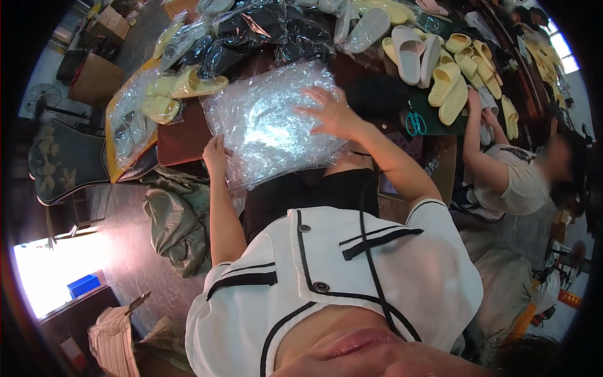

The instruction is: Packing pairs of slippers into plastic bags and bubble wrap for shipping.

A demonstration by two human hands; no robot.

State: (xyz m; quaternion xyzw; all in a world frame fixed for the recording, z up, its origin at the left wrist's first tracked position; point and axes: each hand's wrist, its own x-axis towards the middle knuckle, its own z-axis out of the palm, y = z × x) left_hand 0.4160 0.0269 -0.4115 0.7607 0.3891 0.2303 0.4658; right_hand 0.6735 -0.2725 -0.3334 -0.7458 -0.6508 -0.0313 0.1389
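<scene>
A wide sheaf of clear plastic bags (264, 119), shiny and wrinkled, lies in front of me at the table's near edge, partly over my lap. My left hand (217, 155) has its fingers closed on the left edge of the bags. Spread out over their upper right part is my right hand (333, 114), fingers apart and touching the plastic. Whether the pile is made of separate bags or one folded sheet is hard to tell through the glare. Yellow slippers (188, 85) in clear wrapping lie just beyond the bags on the left.
Dark wrapped slippers (251, 31) are heaped at the back. Loose grey slippers (409, 55) and yellow slippers (449, 88) lie to the right, near teal scissors (415, 123). A co-worker (518, 173) handles slippers at the far right. A patterned chair (66, 157) stands left.
</scene>
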